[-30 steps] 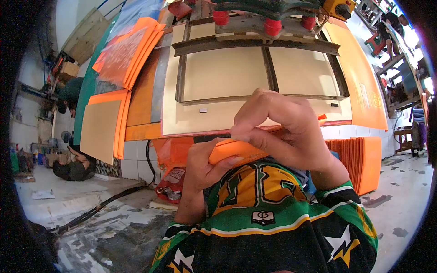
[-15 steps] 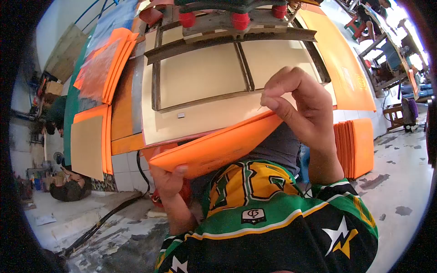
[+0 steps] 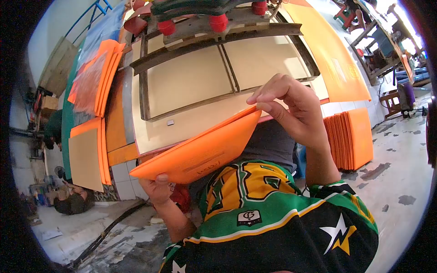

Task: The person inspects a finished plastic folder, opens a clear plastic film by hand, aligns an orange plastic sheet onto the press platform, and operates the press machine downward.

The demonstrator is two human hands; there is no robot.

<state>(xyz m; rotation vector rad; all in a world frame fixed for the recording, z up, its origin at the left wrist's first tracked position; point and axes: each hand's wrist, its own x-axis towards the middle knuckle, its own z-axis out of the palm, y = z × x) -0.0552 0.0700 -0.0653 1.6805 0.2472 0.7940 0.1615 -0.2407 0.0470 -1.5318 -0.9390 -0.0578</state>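
Observation:
An orange folder (image 3: 200,152) with faint printing on its outer face is tilted in front of my torso, its top edge slightly parted. My left hand (image 3: 157,189) grips its lower left end, thumb on the near face and the other fingers hidden behind. At the upper right corner, my right hand (image 3: 291,107) has thumb and forefinger pinched together against the edge. Just beyond the folder lies a cream board (image 3: 195,113) on the table, with a dark metal frame (image 3: 232,68) resting over it.
Orange folders (image 3: 107,77) lie at the left, some under clear plastic, near a tan board (image 3: 84,157). A thick orange stack (image 3: 350,139) stands at right below a large orange sheet (image 3: 332,59). A small white piece (image 3: 170,122) sits on the cream board. Another person (image 3: 73,200) is at far left.
The right fingertips have come down onto the folder's corner from just above it. The folder's near face has turned more into view, showing its printing. The whole view has shifted slightly.

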